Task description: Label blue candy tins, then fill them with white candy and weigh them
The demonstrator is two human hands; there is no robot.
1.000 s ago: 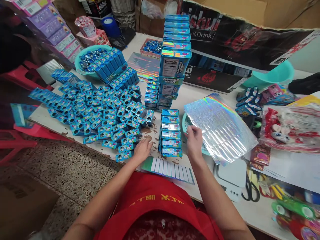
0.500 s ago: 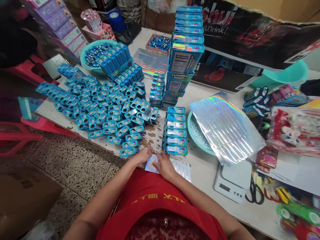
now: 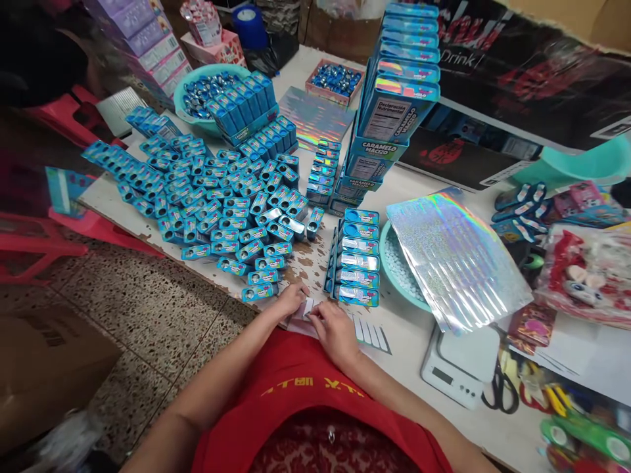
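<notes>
At the table's front edge, my left hand (image 3: 292, 299) is closed with its fingertips on a small pale strip (image 3: 307, 307). My right hand (image 3: 337, 330) pinches the strip's other side between thumb and fingers. Under and beside the right hand lies a shiny sheet (image 3: 371, 332) marked with narrow pale strips, partly hidden by that hand. Just beyond my hands stands a row of blue candy boxes (image 3: 357, 263) lettered "Caramelo Macizo". A crowd of similar small boxes (image 3: 236, 223) with round holes on top fills the table to the left.
A teal bowl of white beads (image 3: 392, 263) sits to the right, partly under silver holographic sheets (image 3: 456, 259). Near it are a white scale (image 3: 458, 368) and black scissors (image 3: 501, 387). A tall stack of blue boxes (image 3: 389, 112) and a teal bowl of wrapped candies (image 3: 182, 108) stand farther back.
The view has shifted slightly. A small pale strip now shows between my fingertips, where the shiny sheet lay in view before. My right hand has turned a little.
</notes>
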